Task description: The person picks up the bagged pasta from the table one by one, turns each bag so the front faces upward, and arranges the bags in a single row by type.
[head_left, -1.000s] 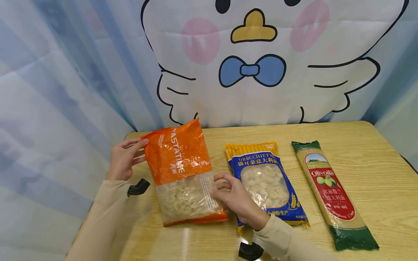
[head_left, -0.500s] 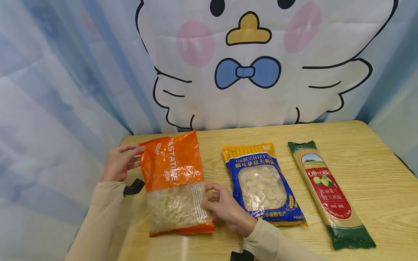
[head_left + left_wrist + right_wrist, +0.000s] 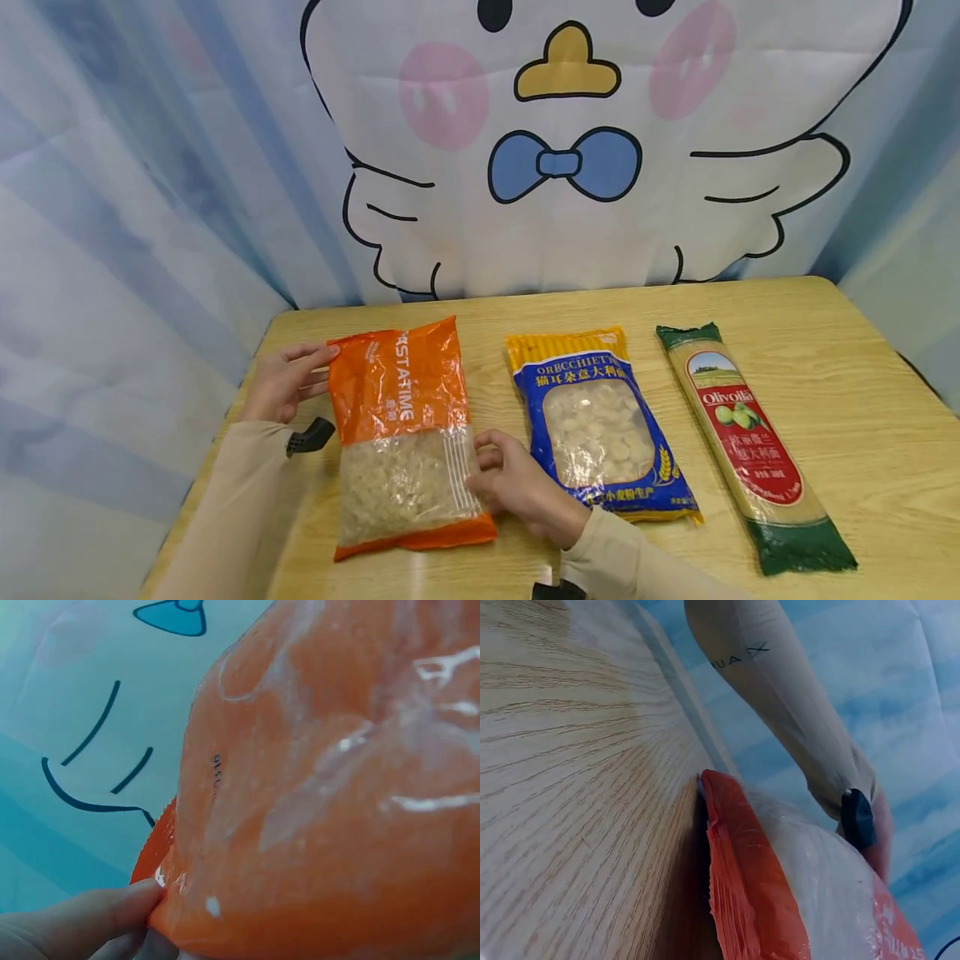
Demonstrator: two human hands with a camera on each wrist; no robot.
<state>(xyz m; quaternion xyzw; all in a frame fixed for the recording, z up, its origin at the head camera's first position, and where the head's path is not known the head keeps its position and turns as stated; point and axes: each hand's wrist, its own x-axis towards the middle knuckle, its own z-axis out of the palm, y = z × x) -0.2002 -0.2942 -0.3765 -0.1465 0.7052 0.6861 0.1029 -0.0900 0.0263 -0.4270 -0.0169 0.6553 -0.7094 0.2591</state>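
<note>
A pasta bag [image 3: 397,467], orange above and clear below with pale pasta showing, is at the left of the table. My left hand [image 3: 288,383] pinches its upper left corner; the left wrist view shows thumb and fingers [image 3: 97,919] on the orange film. At the bag's lower right edge, my right hand [image 3: 528,492] holds the side, with the thumb in front and part of the fingers hidden. In the right wrist view the bag's orange bottom seal [image 3: 754,877] is close to the wood, and the right hand is out of sight.
A blue and yellow orecchiette bag [image 3: 600,433] lies just right of my right hand. Farther right is a long Olivoilà spaghetti pack [image 3: 757,450] with green ends. Behind the wooden table [image 3: 847,375] hangs a curtain [image 3: 555,242] with a cartoon print.
Both hands have brought the orange pasta bag nearer to me and slightly left, and its tilt has lessened. The other two packs keep their places. The head view has shifted slightly.
</note>
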